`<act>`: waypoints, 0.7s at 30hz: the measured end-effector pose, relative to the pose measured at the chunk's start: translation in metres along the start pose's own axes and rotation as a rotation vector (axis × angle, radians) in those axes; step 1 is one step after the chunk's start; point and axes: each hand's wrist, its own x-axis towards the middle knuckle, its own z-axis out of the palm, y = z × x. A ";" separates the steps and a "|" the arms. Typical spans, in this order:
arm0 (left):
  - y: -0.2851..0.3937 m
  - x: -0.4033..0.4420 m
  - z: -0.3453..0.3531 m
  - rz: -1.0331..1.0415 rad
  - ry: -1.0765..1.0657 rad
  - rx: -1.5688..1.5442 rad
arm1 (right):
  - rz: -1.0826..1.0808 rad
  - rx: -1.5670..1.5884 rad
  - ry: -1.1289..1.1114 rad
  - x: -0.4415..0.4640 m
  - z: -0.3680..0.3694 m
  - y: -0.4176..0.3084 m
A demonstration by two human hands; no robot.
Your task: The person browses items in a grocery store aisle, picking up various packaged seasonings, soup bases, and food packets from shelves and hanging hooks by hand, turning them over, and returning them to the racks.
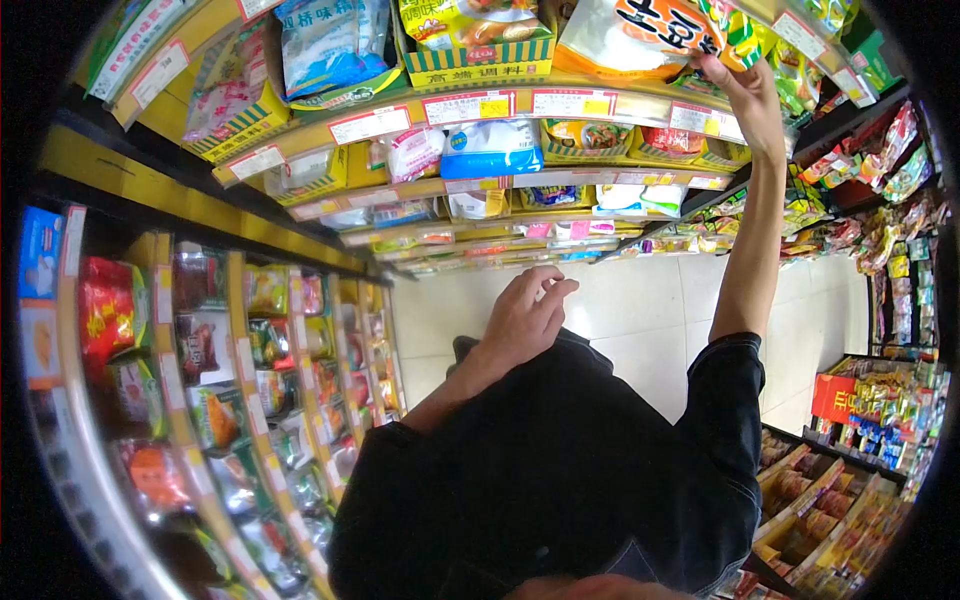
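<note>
My right hand (748, 100) reaches up to the top shelf, its thumb against the corner of a white and orange bag (612, 42) with large black characters. The other fingers are partly hidden by the packaging, and the hand is closed on that bag. A yellow and green packet (738, 35) is right by the fingertips. Below, in front of my dark shirt, my left hand (525, 315) hangs in the air with its fingers loosely bent and a little apart. It holds nothing.
Price labels line the top shelf edge (425, 110). A yellow-green striped carton (480, 62) and a blue bag (335, 45) stand left of the bag. Packed shelves (240, 340) run along my left. Hanging snack packets (890, 150) and a low display (830, 500) are on the right.
</note>
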 end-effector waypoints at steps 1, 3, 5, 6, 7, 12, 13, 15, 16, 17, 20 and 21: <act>0.000 0.001 0.000 0.000 0.007 -0.005 | 0.053 -0.021 0.005 -0.005 -0.004 0.005; -0.001 0.003 -0.002 0.000 0.018 -0.015 | 0.148 0.042 0.018 -0.012 -0.007 0.012; -0.002 0.009 -0.006 0.009 0.039 -0.010 | 0.208 0.122 0.061 -0.024 -0.015 0.033; -0.003 0.013 -0.008 0.013 0.050 -0.008 | 0.170 0.239 0.133 -0.026 -0.002 0.023; -0.003 0.017 -0.010 0.017 0.063 -0.008 | 0.124 0.353 0.201 -0.029 0.011 0.013; 0.001 0.041 -0.023 0.014 0.122 -0.009 | -0.230 0.650 -0.152 -0.042 0.001 0.054; 0.000 0.044 -0.023 0.008 0.114 -0.021 | -0.236 0.718 -0.131 -0.049 0.003 0.059; -0.002 0.056 -0.020 0.067 0.197 -0.038 | -0.110 0.739 0.050 -0.064 0.010 0.074; -0.002 0.061 -0.018 0.094 0.234 -0.045 | -0.104 0.576 0.123 -0.069 0.010 0.078; -0.002 0.067 -0.016 0.134 0.345 -0.057 | -0.034 0.796 0.091 -0.074 0.016 0.052; 0.005 0.093 -0.012 0.265 0.605 -0.073 | -0.014 0.616 0.337 -0.089 0.020 0.022; 0.010 0.103 -0.016 0.306 0.642 -0.067 | 0.003 0.516 0.434 -0.096 0.022 0.011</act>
